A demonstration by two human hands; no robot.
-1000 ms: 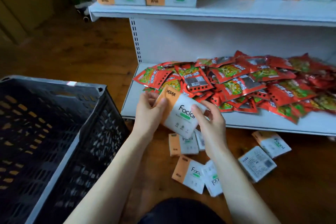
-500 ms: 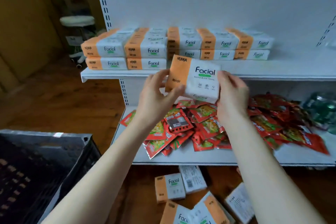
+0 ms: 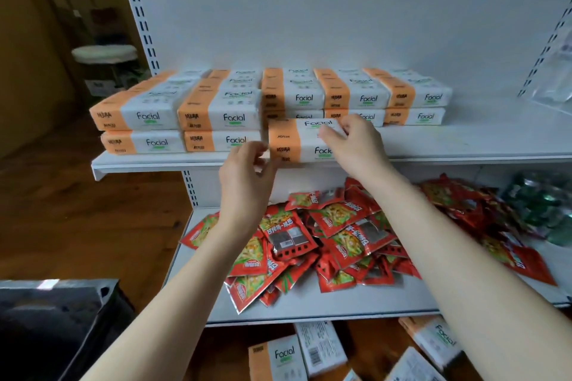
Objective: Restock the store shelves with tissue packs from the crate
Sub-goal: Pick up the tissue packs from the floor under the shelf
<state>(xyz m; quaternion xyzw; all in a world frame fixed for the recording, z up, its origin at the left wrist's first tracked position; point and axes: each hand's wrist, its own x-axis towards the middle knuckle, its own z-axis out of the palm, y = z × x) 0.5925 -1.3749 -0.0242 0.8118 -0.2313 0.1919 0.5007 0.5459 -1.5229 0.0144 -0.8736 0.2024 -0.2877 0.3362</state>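
Head view, one entry.

Upper shelf (image 3: 464, 145): white, carrying stocked tissue packs (image 3: 216, 116) two high in a row across its left and middle; the right part is bare.

Item in hand: one tissue pack (image 3: 297, 141), orange band to the left, lying flat at the near edge of the upper shelf, in front of the stocked row and just right of the near-left stacks. Right hand (image 3: 356, 145) rests on its top right part, fingers closed over it. Left hand (image 3: 247, 176) sits at its near-left corner, fingers loosely curled and parted, touching the edge at most; no firm grip is evident.

Lower shelf (image 3: 309, 303): a heap of red snack packets (image 3: 325, 235).

Floor: loose packs (image 3: 284, 356) lie near the shelf foot, at least four visible. Dark crate (image 3: 62, 318) at near left; its contents cannot be made out.

Progress, as judged: well along but unfinished. This pack is nearly seated; the floor packs are not yet shelved.
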